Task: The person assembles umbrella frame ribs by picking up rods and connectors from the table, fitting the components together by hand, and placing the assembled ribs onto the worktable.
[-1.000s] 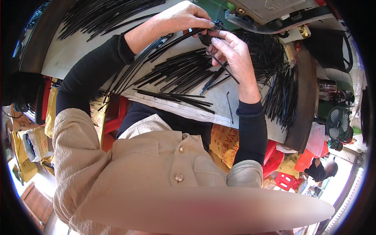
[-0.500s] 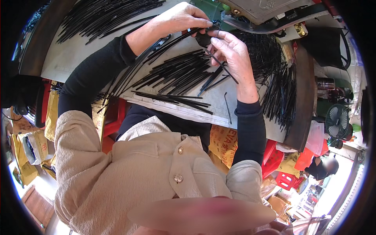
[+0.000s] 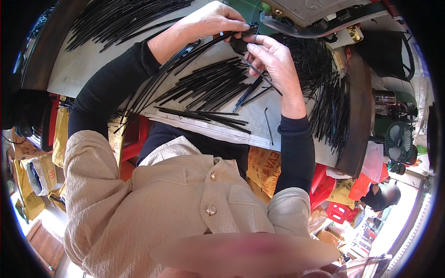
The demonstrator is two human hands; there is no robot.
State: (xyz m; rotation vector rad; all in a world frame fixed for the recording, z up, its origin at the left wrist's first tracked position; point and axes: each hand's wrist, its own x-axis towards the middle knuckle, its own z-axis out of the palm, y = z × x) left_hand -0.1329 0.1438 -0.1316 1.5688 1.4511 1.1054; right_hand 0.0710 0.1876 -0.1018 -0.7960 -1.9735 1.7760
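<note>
At the far side of the table my left hand [image 3: 217, 19] is closed, its thumb and forefinger pinching the end of long thin black strips [image 3: 204, 45] that trail back toward my left. Close beside it, my right hand [image 3: 274, 58] is closed on a thin black rod [image 3: 266, 79], which slants down across the palm. Between the fingertips of both hands sits a small dark part [image 3: 239, 45]; its exact shape is hard to make out. Under my hands lies a loose pile of short black rods [image 3: 208, 85] on the pale table [image 3: 278, 104].
Another heap of black strips [image 3: 125, 18] covers the far left. To the right are a tangled black pile [image 3: 308, 60] and more rods [image 3: 330, 111] along the dark table edge [image 3: 359, 111]. A metal machine [image 3: 310, 11] stands beyond my right hand. A fan [image 3: 398, 140] and a person [image 3: 382, 197] are farther right.
Both hands stay nearly in place, still pinching at the same spot. The whole view has shifted very slightly.
</note>
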